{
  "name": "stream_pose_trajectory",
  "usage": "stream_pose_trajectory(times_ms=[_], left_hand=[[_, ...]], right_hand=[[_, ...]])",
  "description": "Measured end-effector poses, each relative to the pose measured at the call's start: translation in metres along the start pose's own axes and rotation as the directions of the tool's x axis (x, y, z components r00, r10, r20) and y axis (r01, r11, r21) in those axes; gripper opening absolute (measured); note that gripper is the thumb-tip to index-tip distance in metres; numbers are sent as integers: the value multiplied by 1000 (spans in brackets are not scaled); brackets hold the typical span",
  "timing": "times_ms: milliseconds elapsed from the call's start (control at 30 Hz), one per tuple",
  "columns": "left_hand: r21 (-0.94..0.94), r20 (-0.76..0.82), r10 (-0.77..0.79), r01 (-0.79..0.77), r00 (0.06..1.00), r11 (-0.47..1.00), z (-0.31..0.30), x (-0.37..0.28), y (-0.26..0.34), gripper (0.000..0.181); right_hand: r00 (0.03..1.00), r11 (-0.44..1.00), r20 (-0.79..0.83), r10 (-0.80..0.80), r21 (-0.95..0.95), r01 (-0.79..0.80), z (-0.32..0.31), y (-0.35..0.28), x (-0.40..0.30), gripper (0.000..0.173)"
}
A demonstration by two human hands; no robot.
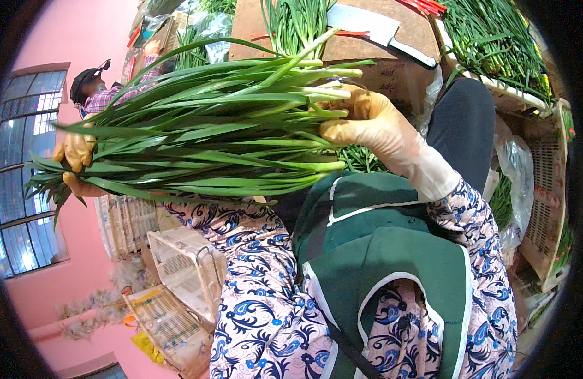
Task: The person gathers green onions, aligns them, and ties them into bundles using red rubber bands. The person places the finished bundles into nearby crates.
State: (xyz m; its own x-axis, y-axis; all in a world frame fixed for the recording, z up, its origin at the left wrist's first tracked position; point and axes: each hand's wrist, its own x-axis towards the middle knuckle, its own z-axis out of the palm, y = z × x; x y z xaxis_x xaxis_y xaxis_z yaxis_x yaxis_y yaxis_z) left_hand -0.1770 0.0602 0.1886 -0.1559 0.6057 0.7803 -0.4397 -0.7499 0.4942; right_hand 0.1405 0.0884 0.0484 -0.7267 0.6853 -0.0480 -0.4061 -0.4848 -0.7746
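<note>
A wide sheaf of Chinese chives [215, 137] stretches sideways above my lap, leaf tips to the left and pale cut stems to the right. At the leafy end, my gloved left hand [78, 151] clasps the blades, its palm partly hidden by them. My gloved right hand [372, 118] pinches several pale stems at the other end between thumb and fingers. Past the sheaf is a wooden board [414, 28]. It bears another chive bunch [296, 26], a broad cleaver [367, 23] with a white handle, and a red strip [353, 33] beside the bunch.
At upper right, a crate [514, 90] is heaped with chives; red strips [424, 5] lie near it. A plastic crate [542, 189] stands at right beside a clear bag [514, 189]. More crates [173, 322] are at lower left. Another person [95, 90] works at upper left.
</note>
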Motion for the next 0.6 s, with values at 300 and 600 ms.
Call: stream_pose_trajectory(times_ms=[300, 600], left_hand=[[86, -58, -44, 49, 997, 995, 5, 3, -7, 31], [20, 11, -45, 45, 999, 999, 9, 7, -3, 31]], right_hand=[[990, 993, -124, -74, 86, 85, -6, 17, -1, 39], [999, 897, -35, -21, 441, 34, -7, 12, -2, 31]])
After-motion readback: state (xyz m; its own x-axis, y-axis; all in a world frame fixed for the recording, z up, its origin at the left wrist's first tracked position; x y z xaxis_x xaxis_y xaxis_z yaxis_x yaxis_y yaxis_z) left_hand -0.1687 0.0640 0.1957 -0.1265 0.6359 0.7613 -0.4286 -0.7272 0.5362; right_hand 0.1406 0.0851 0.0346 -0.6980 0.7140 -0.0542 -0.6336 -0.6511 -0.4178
